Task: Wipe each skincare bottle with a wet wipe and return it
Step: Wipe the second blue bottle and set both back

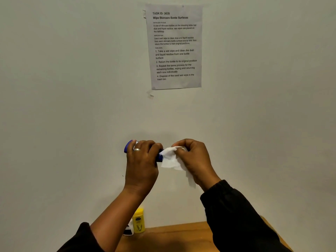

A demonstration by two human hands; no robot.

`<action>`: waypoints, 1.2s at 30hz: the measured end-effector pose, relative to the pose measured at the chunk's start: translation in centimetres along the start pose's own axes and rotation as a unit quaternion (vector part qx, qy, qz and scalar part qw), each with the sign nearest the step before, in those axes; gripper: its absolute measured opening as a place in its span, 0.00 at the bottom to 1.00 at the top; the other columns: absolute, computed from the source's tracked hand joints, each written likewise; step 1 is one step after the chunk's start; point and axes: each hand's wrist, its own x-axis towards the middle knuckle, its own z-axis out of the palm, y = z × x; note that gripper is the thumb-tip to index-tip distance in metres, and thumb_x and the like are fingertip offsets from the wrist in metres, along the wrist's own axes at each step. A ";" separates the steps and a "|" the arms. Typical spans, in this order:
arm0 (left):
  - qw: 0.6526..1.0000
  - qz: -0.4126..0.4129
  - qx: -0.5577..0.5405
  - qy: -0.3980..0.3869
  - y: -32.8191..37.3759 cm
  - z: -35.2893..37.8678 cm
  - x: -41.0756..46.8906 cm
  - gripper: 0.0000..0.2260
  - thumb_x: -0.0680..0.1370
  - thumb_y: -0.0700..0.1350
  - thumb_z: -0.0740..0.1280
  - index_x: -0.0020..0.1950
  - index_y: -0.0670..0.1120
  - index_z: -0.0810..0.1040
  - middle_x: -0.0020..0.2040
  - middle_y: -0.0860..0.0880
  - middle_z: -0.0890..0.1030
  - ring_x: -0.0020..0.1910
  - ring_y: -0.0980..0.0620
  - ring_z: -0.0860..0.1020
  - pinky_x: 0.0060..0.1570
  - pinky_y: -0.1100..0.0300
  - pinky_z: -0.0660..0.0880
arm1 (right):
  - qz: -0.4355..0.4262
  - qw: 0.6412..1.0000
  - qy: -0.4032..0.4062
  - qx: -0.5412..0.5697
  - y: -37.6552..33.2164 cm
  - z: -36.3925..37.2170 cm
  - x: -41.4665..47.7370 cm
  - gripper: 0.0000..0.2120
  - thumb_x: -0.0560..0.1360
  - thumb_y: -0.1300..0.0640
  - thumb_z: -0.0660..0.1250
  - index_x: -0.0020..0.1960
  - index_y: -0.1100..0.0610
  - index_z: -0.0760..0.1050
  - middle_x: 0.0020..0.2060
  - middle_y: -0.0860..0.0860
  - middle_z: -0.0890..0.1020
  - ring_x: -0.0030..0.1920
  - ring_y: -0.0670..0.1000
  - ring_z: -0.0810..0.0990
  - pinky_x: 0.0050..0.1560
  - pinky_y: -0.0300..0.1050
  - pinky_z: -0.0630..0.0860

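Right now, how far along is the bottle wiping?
Nothing looks finished. In hand: the left hand grips the blue bottle, the right hand holds the wet wipe against its end. Left: returning it. The yellow bottle and a white container stand on the table; whether wiped, cannot tell.

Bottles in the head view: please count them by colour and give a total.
Blue bottle: 1, held by the left hand
Yellow bottle: 1, standing on the table
White and black bottle: 1, partly hidden
Total: 3
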 end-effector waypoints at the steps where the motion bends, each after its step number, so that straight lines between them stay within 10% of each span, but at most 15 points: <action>1: 1.000 -0.001 0.004 0.003 0.0 0.1 0.0 0.14 0.69 0.34 0.71 0.50 0.49 0.78 0.46 0.50 0.79 0.47 0.48 0.75 0.62 0.49 0.67 | -0.013 1.000 -0.004 -0.015 0.1 0.3 0.1 0.07 0.74 0.61 0.67 0.45 0.54 0.83 0.41 0.47 0.84 0.43 0.46 0.82 0.40 0.36 0.77; 6: 1.000 0.013 0.028 0.004 0.1 0.4 0.3 0.14 0.70 0.35 0.71 0.52 0.49 0.80 0.48 0.50 0.81 0.49 0.47 0.77 0.59 0.53 0.64 | -0.051 0.993 -0.013 -0.106 0.7 1.3 0.7 0.07 0.75 0.58 0.68 0.50 0.55 0.82 0.48 0.46 0.79 0.44 0.40 0.77 0.35 0.24 0.70; 10: 1.000 0.012 -0.016 -0.011 -0.4 0.5 -0.4 0.16 0.70 0.35 0.70 0.54 0.50 0.79 0.49 0.52 0.80 0.49 0.49 0.76 0.59 0.56 0.65 | 0.023 0.998 0.059 -0.001 1.8 -0.1 1.8 0.06 0.72 0.61 0.68 0.42 0.53 0.83 0.40 0.47 0.85 0.41 0.47 0.83 0.38 0.35 0.78; 16: 0.944 -0.198 -0.217 -0.154 -1.1 2.6 -1.5 0.19 0.74 0.42 0.72 0.63 0.54 0.76 0.55 0.54 0.73 0.48 0.55 0.76 0.49 0.65 0.71 | 0.128 0.969 0.112 0.177 4.2 -1.4 1.9 0.03 0.74 0.61 0.70 0.45 0.56 0.83 0.40 0.51 0.85 0.38 0.50 0.81 0.35 0.40 0.76; 24: 0.940 -0.116 -0.021 -0.320 -1.5 6.6 -4.5 0.18 0.76 0.44 0.69 0.64 0.58 0.75 0.51 0.54 0.76 0.48 0.53 0.76 0.49 0.61 0.74 | 0.109 0.940 0.145 0.290 5.0 -3.4 2.9 0.06 0.77 0.63 0.65 0.49 0.57 0.81 0.44 0.51 0.84 0.42 0.50 0.82 0.44 0.46 0.81; 31: 0.822 -0.353 -0.300 -0.332 -0.1 11.0 -5.4 0.22 0.69 0.47 0.78 0.60 0.49 0.75 0.53 0.51 0.81 0.50 0.50 0.81 0.48 0.55 0.79 | 0.258 0.933 0.093 0.234 9.9 -5.5 1.9 0.13 0.75 0.51 0.63 0.36 0.58 0.69 0.32 0.51 0.71 0.33 0.51 0.72 0.38 0.45 0.71; 36: 0.761 -0.400 -0.387 -0.332 3.2 15.0 -6.6 0.23 0.70 0.45 0.77 0.61 0.47 0.74 0.55 0.47 0.83 0.49 0.50 0.83 0.49 0.52 0.81 | 0.241 0.970 0.016 0.000 17.2 -6.4 1.2 0.11 0.74 0.56 0.70 0.37 0.57 0.72 0.33 0.56 0.76 0.38 0.55 0.77 0.40 0.45 0.74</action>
